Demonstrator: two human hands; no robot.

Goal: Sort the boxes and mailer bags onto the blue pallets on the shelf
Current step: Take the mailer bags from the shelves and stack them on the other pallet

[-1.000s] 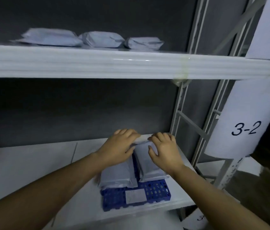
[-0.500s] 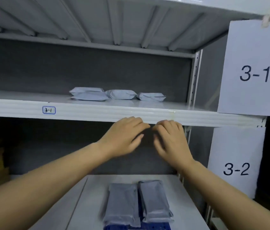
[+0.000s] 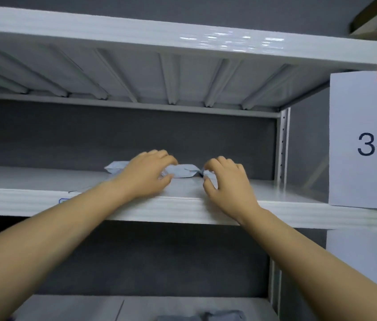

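On shelf (image 3: 183,212): your left hand (image 3: 147,176) half-curled over middle bag (image 3: 184,173); right hand (image 3: 228,183) half-curled over right bag (image 3: 208,174); grip unclear.

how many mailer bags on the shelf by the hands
3: left bag behind the left hand, middle bag between the hands, right bag mostly hidden by the right hand. More may be hidden.

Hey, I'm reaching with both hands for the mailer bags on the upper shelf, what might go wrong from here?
1. The middle bag sits between the left hand and right hand; pulling its neighbours may drag it off the shelf edge.
2. The hands cover most of the left bag and right bag, so a grip on a thin edge could slip.
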